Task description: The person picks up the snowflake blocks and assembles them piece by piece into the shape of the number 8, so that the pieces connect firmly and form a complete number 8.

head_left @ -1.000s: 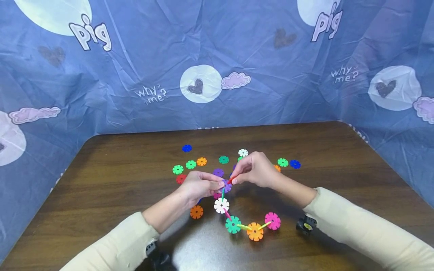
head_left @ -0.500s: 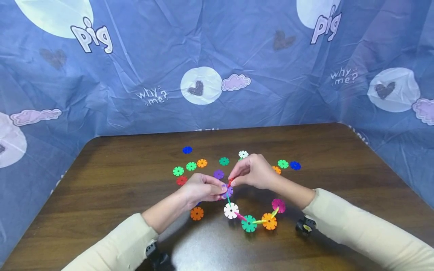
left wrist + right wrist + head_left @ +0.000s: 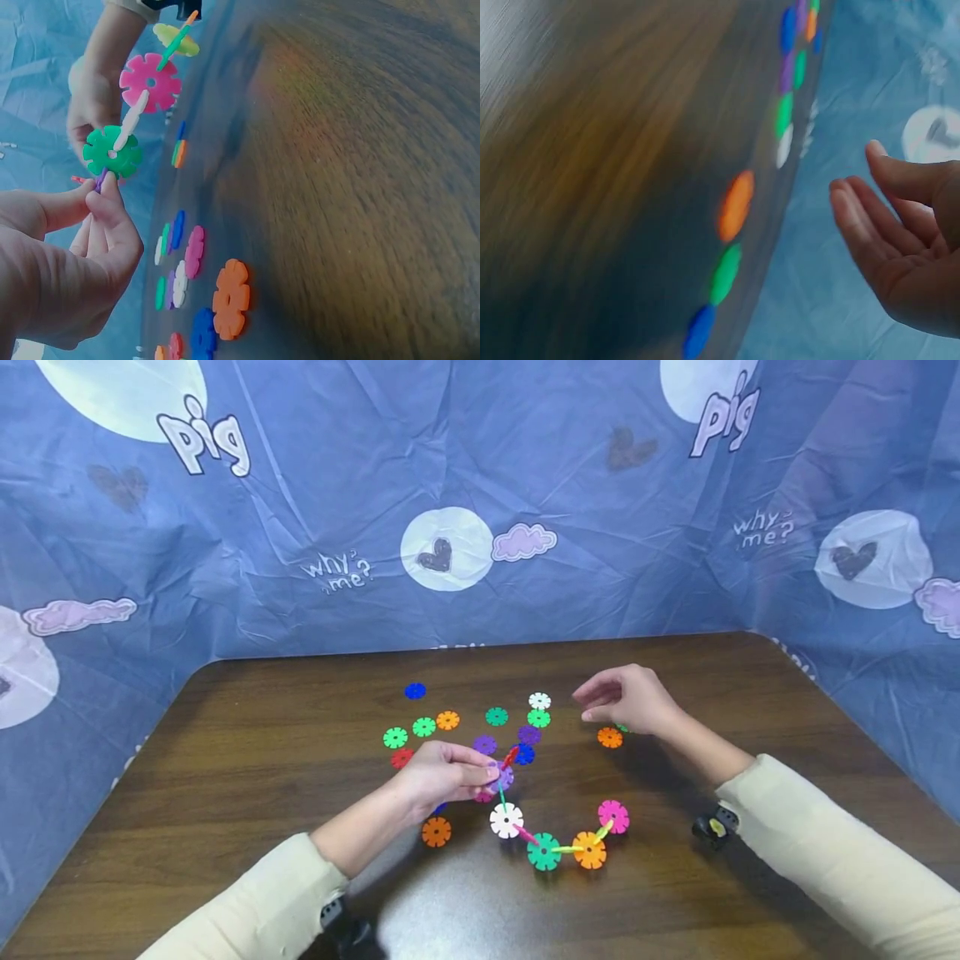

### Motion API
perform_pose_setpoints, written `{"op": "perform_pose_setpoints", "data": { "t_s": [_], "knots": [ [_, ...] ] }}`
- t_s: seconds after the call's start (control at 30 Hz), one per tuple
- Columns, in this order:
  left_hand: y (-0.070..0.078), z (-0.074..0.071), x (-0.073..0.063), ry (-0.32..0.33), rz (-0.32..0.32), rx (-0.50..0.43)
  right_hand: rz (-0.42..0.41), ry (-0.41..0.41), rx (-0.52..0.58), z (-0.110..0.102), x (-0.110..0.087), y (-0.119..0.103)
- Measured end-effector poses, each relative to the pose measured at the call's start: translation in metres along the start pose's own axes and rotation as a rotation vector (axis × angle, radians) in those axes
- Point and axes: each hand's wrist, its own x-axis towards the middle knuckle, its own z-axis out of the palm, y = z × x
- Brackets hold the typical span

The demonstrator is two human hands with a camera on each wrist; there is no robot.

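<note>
Chain of notched discs (image 3: 543,852), lower centre of the head view; its purple disc (image 3: 503,776) is pinched in the narrow grip of the left hand (image 3: 438,781). Red disc (image 3: 512,757), edge-on, is joined above. Right hand (image 3: 630,700), right of centre: grip is held part-wide; loose orange disc (image 3: 610,737) is seen just below on the tabletop (image 3: 300,710).

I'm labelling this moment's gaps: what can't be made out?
- Head view: part of the purple disc, covered by the left hand pinching it.
- Head view: most of a green disc, hidden behind the right hand.
- Right wrist view: notches on the lower orange disc, lost to blur.
- Left wrist view: part of the red disc, cut off by the bottom edge.
</note>
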Motion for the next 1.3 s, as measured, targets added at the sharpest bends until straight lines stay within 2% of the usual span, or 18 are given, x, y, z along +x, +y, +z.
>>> {"op": "perform_pose_setpoints", "data": {
  "t_s": [0.13, 0.23, 0.4, 0.6, 0.77, 1.0, 1.2, 1.3],
  "knots": [
    [-0.001, -0.002, -0.001, 0.008, -0.015, 0.007, 0.039, -0.079, -0.102, -0.004, -0.004, 0.019],
    [-0.001, -0.002, 0.0, 0.012, -0.026, 0.009, 0.037, -0.123, -0.19, -0.002, -0.006, 0.029],
    [0.001, -0.004, 0.001, 0.013, -0.026, 0.008, 0.04, -0.124, -0.268, 0.002, -0.007, 0.033],
    [0.003, -0.005, 0.0, 0.008, -0.023, 0.011, 0.05, -0.109, -0.281, 0.002, -0.004, 0.03],
    [0.001, -0.005, 0.001, 0.001, -0.016, -0.006, 0.103, -0.089, -0.162, 0.004, -0.004, 0.024],
    [-0.001, -0.005, 0.001, 0.027, -0.021, 0.01, 0.263, -0.142, 0.072, 0.013, -0.006, 0.006],
    [0.001, -0.005, 0.0, 0.029, -0.029, 0.024, 0.292, -0.216, 0.332, 0.023, -0.007, -0.015],
    [0.001, -0.005, -0.001, 0.02, -0.034, 0.025, 0.324, -0.235, 0.423, 0.027, -0.007, -0.028]
  ]
}}
